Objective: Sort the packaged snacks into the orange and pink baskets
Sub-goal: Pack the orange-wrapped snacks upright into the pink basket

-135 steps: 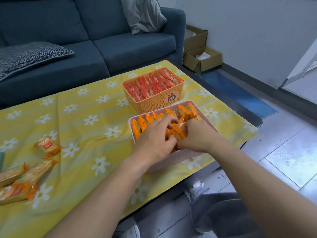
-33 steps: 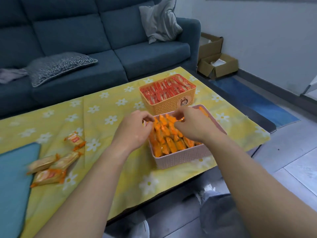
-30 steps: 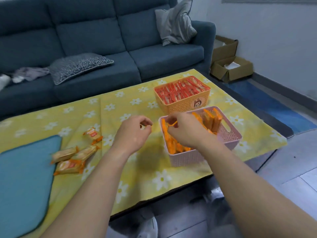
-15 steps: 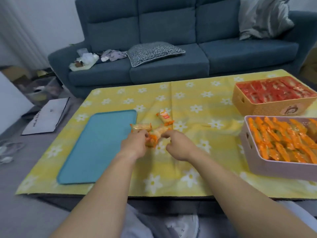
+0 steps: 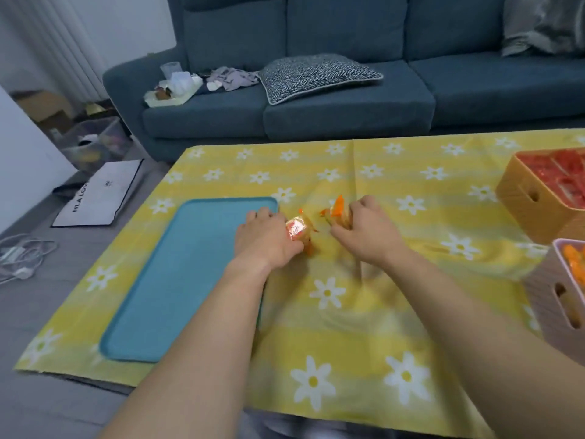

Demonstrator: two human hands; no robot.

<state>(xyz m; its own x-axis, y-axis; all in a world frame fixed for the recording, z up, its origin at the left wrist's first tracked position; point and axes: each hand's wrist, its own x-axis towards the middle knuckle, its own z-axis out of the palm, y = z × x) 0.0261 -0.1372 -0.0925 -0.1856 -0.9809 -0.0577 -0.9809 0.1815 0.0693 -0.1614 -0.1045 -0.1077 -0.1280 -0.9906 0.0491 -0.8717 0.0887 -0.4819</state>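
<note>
My left hand grips a packaged snack with a red label, just right of the teal tray. My right hand grips another packaged snack whose orange end sticks up. Both hands are over the middle of the yellow cloth, close together. The orange basket, filled with red packets, stands at the far right edge. The pink basket with orange packets is nearer, at the right, partly cut off by the frame.
A teal tray lies on the left of the yellow flowered tablecloth. A blue sofa with a patterned cushion runs behind the table. Bags and cables lie on the floor to the left.
Both hands left the pink basket, moved left to the loose snacks by the tray and closed on them. My view turned left with them, pushing the baskets to the right edge.
</note>
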